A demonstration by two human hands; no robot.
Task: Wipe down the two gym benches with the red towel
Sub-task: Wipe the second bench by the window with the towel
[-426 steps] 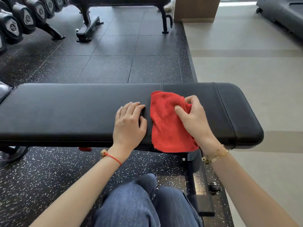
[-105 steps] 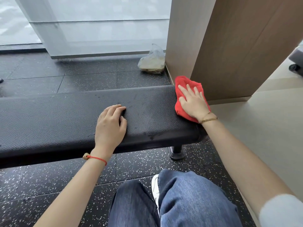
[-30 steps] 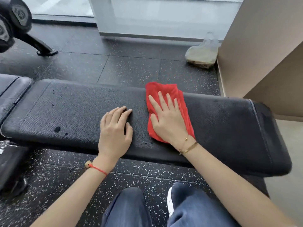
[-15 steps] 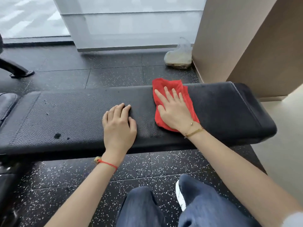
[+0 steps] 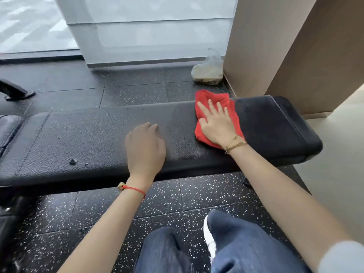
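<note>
Right hand (image 5: 217, 123) presses flat, fingers spread, on the red towel (image 5: 232, 115) right of centre on the bench (image 5: 94, 138), left hand (image 5: 145, 148) bracing open beside it — best kept to firm, overlapping strokes.

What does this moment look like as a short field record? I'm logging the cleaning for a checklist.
bench: black padded bench, a few dark specks on its left part
towel: red towel flat on the bench's right part
right hand: right hand pressing the towel, fingers straight
left hand: left hand resting on the bare pad
floor: clear bag by the wall
</note>
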